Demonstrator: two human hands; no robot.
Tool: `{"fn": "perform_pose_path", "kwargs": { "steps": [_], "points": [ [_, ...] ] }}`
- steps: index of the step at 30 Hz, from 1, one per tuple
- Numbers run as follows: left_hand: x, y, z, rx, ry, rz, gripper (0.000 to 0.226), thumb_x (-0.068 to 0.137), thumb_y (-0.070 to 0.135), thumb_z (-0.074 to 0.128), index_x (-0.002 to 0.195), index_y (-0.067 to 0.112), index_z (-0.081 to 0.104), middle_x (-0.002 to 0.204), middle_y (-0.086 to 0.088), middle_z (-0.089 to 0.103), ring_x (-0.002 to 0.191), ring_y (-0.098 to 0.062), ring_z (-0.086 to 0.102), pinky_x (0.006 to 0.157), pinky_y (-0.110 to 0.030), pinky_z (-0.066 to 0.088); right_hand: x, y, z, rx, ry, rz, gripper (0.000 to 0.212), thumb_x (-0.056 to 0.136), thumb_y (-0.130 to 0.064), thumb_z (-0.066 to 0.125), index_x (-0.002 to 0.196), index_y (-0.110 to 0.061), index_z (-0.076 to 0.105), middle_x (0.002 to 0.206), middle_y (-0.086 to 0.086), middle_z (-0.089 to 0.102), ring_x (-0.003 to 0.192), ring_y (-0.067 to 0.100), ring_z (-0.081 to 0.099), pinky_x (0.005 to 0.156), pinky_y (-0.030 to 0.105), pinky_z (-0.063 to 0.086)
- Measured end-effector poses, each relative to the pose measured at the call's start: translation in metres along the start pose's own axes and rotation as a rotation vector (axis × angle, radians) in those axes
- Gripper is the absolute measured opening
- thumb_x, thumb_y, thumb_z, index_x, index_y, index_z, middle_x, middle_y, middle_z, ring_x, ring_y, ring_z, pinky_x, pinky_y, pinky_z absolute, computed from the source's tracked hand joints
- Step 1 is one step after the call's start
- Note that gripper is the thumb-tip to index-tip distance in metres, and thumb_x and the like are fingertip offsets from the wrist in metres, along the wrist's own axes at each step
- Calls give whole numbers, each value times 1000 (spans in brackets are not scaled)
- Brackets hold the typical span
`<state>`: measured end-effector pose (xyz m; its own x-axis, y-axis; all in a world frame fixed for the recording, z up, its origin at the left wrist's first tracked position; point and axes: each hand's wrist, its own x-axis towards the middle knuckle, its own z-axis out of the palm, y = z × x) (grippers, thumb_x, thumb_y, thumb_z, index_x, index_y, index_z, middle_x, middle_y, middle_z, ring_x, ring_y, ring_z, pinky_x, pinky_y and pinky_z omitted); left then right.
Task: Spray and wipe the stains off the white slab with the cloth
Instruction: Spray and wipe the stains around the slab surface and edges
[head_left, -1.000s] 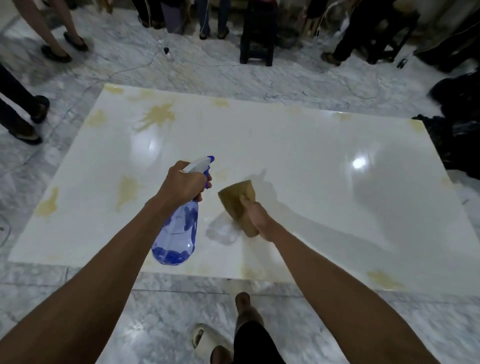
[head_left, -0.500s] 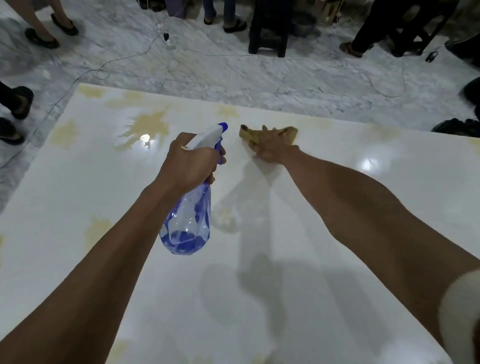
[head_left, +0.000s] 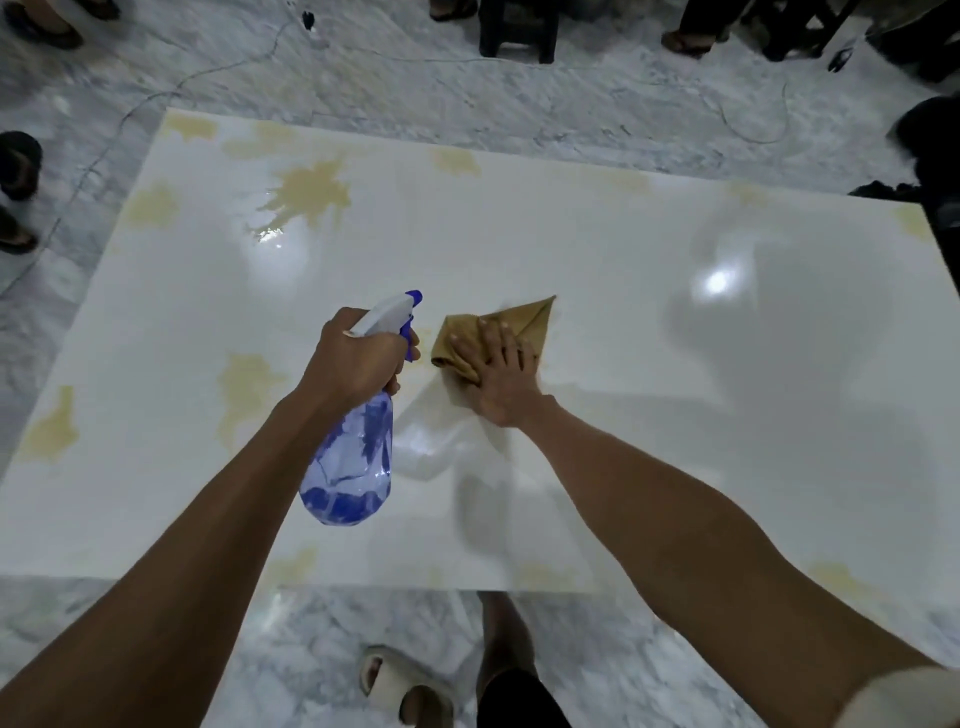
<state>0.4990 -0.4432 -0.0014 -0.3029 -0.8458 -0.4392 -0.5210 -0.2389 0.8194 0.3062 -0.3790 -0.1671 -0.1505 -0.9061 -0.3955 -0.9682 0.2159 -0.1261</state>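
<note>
Wiping is the step in hand. The left grip (head_left: 358, 358) curls round the spray bottle (head_left: 353, 457), held above the white slab (head_left: 623, 467) on the floor. The right grip (head_left: 501, 382) presses flat-fingered on the cloth (head_left: 511, 322) mid-slab. Stains (head_left: 306, 189) remain toward the far-left corner; they likely need spraying next.

Two bare forearms, white short sleeve (head_left: 898, 699) edge at the right upper arm, cream slide sandal (head_left: 402, 686) on one foot, dark shorts (head_left: 519, 701)
</note>
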Motion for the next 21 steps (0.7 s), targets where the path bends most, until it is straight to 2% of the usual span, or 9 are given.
{"fn": "perform_pose_path", "kwargs": {
  "steps": [4, 7, 8, 10, 12, 13, 14, 16, 21],
  "points": [
    [-58, -23, -11, -40, -37, -14, 15, 80, 1, 54, 75, 4, 68, 92, -27, 72, 53, -26, 55, 53, -30, 52, -80, -50, 29, 121, -58, -66, 63, 100, -51, 34, 156, -41, 6, 166, 2, -12, 151, 32, -16, 119, 55, -7],
    [-89, -38, -20, -33, -56, -40, 19, 77, -1, 52, 79, 3, 70, 92, -24, 74, 65, -30, 60, 53, -31, 52, -118, -76, 32, 178, -177, -55, 57, 104, -45, 29, 157, -38, 8, 166, 1, -13, 151, 31, -16, 121, 52, -6],
    [-101, -43, -25, -25, -60, -45, 20, 77, -2, 52, 80, 4, 71, 91, -23, 74, 69, -30, 61, 54, -32, 52, -131, -86, 22, 304, -211, -15, 55, 106, -41, 30, 158, -31, 14, 167, 4, -3, 153, 31, -8, 121, 50, 0],
    [-121, -47, -34, -24, -56, -35, 21, 83, -2, 52, 81, 7, 71, 88, -20, 73, 73, -31, 61, 55, -31, 52, -149, -101, -1, 797, -164, 170, 54, 106, -39, 36, 152, -11, 33, 157, 15, 31, 145, 35, 27, 113, 43, 28],
    [-139, -47, -45, -27, -53, -13, 16, 84, 2, 55, 80, 6, 70, 84, -18, 72, 75, -33, 62, 55, -31, 52, -164, -110, -25, 1280, -69, 362, 64, 102, -48, 43, 142, 2, 43, 130, 19, 54, 116, 33, 54, 82, 32, 44],
    [-147, -46, -51, -32, -51, -3, 15, 81, 6, 55, 80, 5, 70, 83, -16, 71, 75, -33, 63, 55, -31, 51, -170, -112, -34, 1450, -11, 392, 64, 101, -50, 45, 136, 3, 49, 119, 15, 58, 102, 29, 59, 77, 31, 45],
    [-154, -45, -56, -29, -51, 9, 15, 81, 8, 55, 81, 4, 70, 82, -17, 71, 74, -33, 63, 56, -32, 51, -175, -114, -44, 1601, 58, 383, 59, 100, -49, 46, 133, -1, 55, 118, 10, 62, 100, 25, 62, 86, 32, 49],
    [-163, -39, -68, -3, -55, 43, 18, 86, 10, 55, 79, 3, 70, 87, -21, 73, 66, -30, 61, 59, -33, 52, -181, -118, -64, 1886, 150, 321, 51, 99, -48, 48, 132, -11, 61, 126, 9, 67, 115, 29, 63, 104, 44, 48],
    [-164, -7, -90, 24, -50, 110, 21, 84, 13, 55, 81, -1, 70, 91, -26, 74, 52, -22, 55, 57, -32, 52, -176, -125, -117, 2370, 234, 139, 50, 101, -47, 39, 134, -13, 57, 133, 14, 62, 120, 33, 60, 101, 47, 48]
  ]
}}
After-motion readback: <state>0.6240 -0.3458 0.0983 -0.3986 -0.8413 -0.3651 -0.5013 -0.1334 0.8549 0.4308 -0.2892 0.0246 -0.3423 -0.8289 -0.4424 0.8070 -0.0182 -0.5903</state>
